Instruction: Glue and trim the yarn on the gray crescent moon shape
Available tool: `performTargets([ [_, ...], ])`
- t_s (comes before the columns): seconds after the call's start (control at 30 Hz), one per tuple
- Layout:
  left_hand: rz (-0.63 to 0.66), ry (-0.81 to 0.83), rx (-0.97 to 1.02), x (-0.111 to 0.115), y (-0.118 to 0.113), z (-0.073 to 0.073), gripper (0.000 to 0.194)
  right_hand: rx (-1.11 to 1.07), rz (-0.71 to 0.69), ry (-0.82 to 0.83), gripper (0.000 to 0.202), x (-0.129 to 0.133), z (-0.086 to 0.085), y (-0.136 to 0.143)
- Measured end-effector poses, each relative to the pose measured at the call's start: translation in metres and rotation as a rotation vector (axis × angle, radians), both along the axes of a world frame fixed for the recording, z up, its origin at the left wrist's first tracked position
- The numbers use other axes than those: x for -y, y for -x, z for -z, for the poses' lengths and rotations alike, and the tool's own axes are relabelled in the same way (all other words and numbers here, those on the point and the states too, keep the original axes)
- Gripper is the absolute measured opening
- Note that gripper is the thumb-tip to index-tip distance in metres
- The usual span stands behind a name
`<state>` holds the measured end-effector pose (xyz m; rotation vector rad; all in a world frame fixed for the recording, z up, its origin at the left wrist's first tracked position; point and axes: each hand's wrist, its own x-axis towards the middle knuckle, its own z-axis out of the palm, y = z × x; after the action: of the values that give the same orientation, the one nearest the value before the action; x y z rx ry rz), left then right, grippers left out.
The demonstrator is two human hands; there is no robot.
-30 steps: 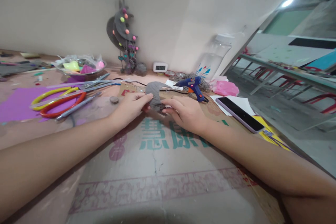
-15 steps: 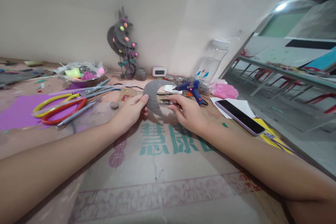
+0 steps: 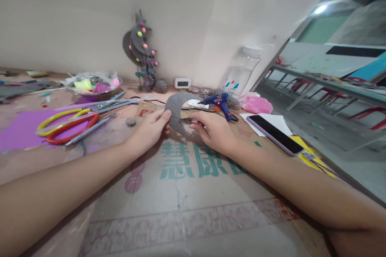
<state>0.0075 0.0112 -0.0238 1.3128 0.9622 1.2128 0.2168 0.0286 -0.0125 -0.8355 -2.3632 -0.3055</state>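
Observation:
Between its thumb and fingers, my left hand (image 3: 153,126) pinches the outer left edge of a grey yarn-wrapped crescent (image 3: 174,113), held upright above the cardboard. My right hand (image 3: 209,128) is closed on a small dark metallic tool (image 3: 184,121); its tip lies against or just in front of the crescent's inner edge. Fingers hide most of that tool, so I cannot tell its exact kind. Behind the right hand lies a blue glue gun (image 3: 221,104), a small red light showing on it.
Scissors with yellow and red handles (image 3: 72,126) rest on purple sheets at left. A bowl (image 3: 93,93) holds bright craft pieces. Behind stand a moon ornament (image 3: 140,44), a small clock (image 3: 182,83) and a water bottle (image 3: 243,70). A phone (image 3: 274,134) lies at right.
My right hand has shifted slightly left, bringing the small tool from the crescent's opening to its inner edge. The left hand keeps hold of the crescent.

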Motion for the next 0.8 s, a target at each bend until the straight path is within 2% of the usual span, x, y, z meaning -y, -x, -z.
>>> performTargets([
  [0.33, 0.0, -0.02, -0.006, -0.0012, 0.0008, 0.0005, 0.033, 0.028, 0.007, -0.007, 0.021, 0.0007, -0.0012, -0.0001],
  [0.6, 0.006, -0.01, -0.022, 0.0011, 0.0007, 0.0002, 0.035, -0.076, -0.009, 0.008, 0.024, 0.0008, -0.0005, -0.0008],
  [0.8, 0.007, -0.021, -0.054, 0.0015, 0.0006, -0.0015, 0.035, -0.065, -0.016, -0.001, 0.023, 0.0003, 0.001, -0.0013],
])
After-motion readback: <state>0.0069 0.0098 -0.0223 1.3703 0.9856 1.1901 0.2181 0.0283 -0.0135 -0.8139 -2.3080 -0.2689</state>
